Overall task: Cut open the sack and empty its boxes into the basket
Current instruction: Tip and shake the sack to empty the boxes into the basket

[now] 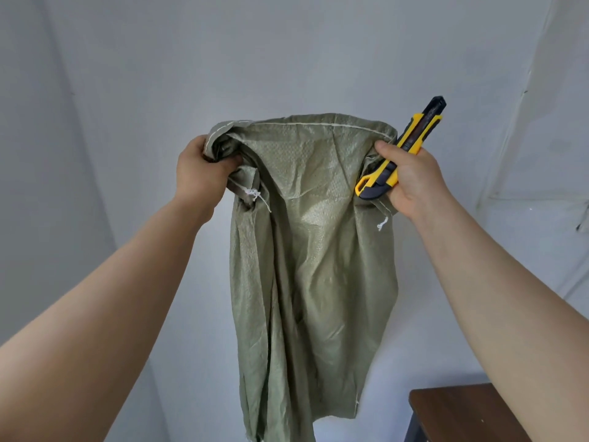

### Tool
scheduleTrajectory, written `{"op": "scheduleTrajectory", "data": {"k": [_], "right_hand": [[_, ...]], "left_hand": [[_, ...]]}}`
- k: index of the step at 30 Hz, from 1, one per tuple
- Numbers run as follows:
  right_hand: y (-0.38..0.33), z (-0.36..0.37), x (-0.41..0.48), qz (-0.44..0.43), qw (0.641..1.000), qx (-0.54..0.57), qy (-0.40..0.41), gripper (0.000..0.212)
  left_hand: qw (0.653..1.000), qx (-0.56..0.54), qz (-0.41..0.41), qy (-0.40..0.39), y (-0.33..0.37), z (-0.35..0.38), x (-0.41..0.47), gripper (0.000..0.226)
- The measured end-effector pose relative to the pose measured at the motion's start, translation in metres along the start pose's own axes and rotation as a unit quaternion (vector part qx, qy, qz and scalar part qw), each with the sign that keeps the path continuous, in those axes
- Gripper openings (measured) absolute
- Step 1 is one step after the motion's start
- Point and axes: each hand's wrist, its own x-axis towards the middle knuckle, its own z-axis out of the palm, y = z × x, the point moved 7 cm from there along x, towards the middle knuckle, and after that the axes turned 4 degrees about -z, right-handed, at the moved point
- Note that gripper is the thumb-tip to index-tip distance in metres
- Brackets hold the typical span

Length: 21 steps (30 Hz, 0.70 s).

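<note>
Nearest me, my left hand is clenched round one bunched corner of the sack. My right hand holds the opposite corner and also clamps the utility knife, one end of it jutting up past the fingers. A stitched seam runs between the two grips. Below them the sack hangs limp and flat, so I judge it already emptied. Basket and boxes are out of view, so I cannot confirm that. Beyond the grips is a pale wall.

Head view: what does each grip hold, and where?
The left grip holds the sack by its upper left corner; the right grip holds the knife mid-body, plus the sack's upper right corner.
</note>
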Motion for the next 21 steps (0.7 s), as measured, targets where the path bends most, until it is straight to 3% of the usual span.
{"op": "scheduleTrajectory", "data": {"k": [10, 21], "right_hand": [[0.011, -0.002, -0.007, 0.054, 0.996, 0.029, -0.065, 0.017], [-0.031, 0.025, -0.038, 0.071, 0.978, 0.097, -0.169, 0.013]], "left_hand": [[0.998, 0.048, -0.016, 0.031, -0.008, -0.032, -0.026, 0.021], [0.987, 0.061, 0.004, 0.151, 0.069, -0.070, -0.107, 0.011]]}}
